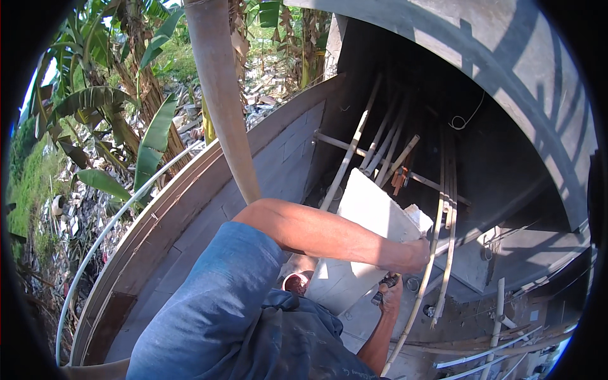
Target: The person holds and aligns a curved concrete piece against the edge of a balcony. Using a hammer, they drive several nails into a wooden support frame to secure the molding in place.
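Observation:
A large white slab (364, 218) with a rough, broken corner lies tilted in front of me, partly in bright sun. My left arm reaches across it, and my left hand (411, 254) is closed at its right edge, with the fingertips hidden. Just below, my right hand (391, 294) is closed round a dark-handled tool (382, 290); the tool's working end cannot be made out. A bucket (295, 283) with a reddish inside stands by the slab's lower left side, partly covered by my arm and clothing.
A thick bamboo pole (221, 95) rises close by my left elbow. Curved grey block walling (209, 228) runs along the left, with banana plants and rubble beyond. Several bamboo poles (443, 234) stand at the right over a lower level. A concrete slab edge (506, 95) overhangs the upper right.

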Action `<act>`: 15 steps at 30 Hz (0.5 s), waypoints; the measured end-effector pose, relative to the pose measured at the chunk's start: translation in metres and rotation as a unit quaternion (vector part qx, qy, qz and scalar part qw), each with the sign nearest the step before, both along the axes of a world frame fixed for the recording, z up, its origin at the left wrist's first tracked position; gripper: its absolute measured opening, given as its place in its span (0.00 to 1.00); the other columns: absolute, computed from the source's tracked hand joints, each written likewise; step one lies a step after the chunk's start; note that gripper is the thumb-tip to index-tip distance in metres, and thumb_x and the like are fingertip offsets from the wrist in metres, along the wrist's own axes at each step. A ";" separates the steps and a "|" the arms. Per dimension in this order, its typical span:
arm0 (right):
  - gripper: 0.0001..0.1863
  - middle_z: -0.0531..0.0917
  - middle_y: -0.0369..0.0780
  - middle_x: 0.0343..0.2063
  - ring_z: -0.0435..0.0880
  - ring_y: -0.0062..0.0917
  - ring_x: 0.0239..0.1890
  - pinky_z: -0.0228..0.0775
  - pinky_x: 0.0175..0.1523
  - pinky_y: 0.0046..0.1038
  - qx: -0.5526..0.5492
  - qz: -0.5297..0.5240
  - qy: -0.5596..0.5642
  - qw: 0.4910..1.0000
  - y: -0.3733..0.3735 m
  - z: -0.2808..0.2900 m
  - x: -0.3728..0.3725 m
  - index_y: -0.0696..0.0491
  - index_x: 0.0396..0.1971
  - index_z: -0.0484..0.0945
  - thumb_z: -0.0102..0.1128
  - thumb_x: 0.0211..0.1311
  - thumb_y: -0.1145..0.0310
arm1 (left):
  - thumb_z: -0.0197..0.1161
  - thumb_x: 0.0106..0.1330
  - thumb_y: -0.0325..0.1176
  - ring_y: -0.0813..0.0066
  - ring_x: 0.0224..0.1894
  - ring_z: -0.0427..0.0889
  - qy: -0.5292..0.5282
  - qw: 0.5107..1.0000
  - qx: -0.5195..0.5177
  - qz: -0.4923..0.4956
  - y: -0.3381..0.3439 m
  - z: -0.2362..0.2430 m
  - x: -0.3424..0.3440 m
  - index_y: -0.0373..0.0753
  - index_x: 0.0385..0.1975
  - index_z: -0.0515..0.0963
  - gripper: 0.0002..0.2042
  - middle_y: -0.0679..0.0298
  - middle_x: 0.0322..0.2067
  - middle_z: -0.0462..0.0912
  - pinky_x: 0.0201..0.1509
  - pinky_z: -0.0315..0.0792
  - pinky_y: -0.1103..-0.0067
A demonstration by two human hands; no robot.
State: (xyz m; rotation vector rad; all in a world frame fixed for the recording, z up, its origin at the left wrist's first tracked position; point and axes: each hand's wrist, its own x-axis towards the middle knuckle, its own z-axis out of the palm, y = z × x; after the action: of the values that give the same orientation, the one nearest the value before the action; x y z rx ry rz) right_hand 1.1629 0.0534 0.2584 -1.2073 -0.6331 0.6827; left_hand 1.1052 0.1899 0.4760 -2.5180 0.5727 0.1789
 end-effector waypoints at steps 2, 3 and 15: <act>0.27 0.78 0.31 0.39 0.79 0.19 0.41 0.71 0.47 0.22 0.023 0.067 0.002 0.998 -0.014 -0.011 0.026 0.54 0.52 0.70 0.67 0.50 0.77 | 0.65 0.56 0.35 0.63 0.41 0.86 -0.058 0.998 -0.033 -0.002 0.008 0.021 -0.005 0.50 0.32 0.87 0.07 0.70 0.33 0.86 0.39 0.78 0.68; 0.27 0.78 0.31 0.39 0.79 0.19 0.41 0.71 0.47 0.22 0.021 0.067 0.005 0.998 -0.022 -0.013 0.037 0.54 0.52 0.70 0.67 0.50 0.77 | 0.70 0.51 0.40 0.65 0.42 0.85 -0.050 0.998 -0.033 -0.022 0.012 0.031 -0.006 0.50 0.35 0.87 0.11 0.70 0.36 0.86 0.40 0.79 0.70; 0.25 0.78 0.31 0.36 0.76 0.13 0.32 0.69 0.37 0.16 -0.069 0.076 0.113 0.988 -0.054 -0.037 0.060 0.60 0.58 0.68 0.59 0.64 0.65 | 0.75 0.42 0.36 0.68 0.34 0.87 -0.138 0.980 -0.094 -0.110 0.052 0.109 -0.037 0.44 0.28 0.87 0.11 0.66 0.26 0.86 0.35 0.79 0.75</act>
State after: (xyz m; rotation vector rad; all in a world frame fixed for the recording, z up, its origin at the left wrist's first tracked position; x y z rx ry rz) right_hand 1.2225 -0.0009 0.2217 -1.1946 -0.4964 0.9898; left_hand 1.0681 0.2421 0.5851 -2.5727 0.7748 -0.3161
